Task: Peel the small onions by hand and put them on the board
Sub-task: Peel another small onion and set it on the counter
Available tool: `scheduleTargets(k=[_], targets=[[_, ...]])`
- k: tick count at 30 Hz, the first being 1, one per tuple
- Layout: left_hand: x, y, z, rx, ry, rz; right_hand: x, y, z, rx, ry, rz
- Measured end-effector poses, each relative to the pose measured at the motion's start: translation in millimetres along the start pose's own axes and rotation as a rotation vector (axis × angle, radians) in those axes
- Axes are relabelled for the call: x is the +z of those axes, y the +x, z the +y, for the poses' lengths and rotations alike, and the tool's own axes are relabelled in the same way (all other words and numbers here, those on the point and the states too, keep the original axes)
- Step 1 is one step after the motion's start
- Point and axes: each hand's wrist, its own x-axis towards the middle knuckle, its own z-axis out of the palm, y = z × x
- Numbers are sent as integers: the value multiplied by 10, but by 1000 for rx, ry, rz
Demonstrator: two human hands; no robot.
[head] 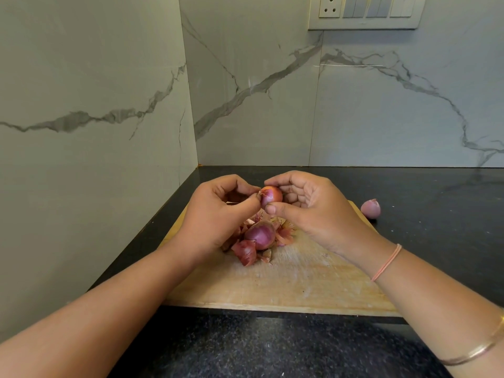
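My right hand [308, 211] holds a small reddish-purple onion [272, 195] between thumb and fingers above the wooden board [294, 279]. My left hand [218, 214] pinches the dry skin at the onion's left end with thumb and forefinger. Below the hands, a peeled purple onion [260, 235] lies on the board among loose papery skins [245, 252]. Another small onion [370, 208] sits on the black counter just off the board's far right corner.
The board lies on a black speckled counter [245, 347] in a corner of grey marble-patterned walls [95, 118]. A switch panel with a socket [365, 12] is on the back wall, top right.
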Motion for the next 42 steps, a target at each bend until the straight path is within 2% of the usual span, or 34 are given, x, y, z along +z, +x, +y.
scheduleTargets(k=[5, 14, 22, 34, 37, 42], targets=[[6, 2, 2, -23, -37, 8, 6, -10, -3, -16, -59, 21], [27, -3, -32, 5, 110, 71, 75, -28, -13, -42, -142, 46], [46, -34, 18, 19, 1, 17, 5, -6, -22, 5, -25, 46], [22, 1, -24, 49, -39, 92, 64, -43, -46, -91, -175, 41], [31, 5, -25, 61, -54, 82, 38, -28, -42, -69, -107, 29], [27, -2, -74, 152, -42, -10, -52, 15, -9, 34, 176, 1]])
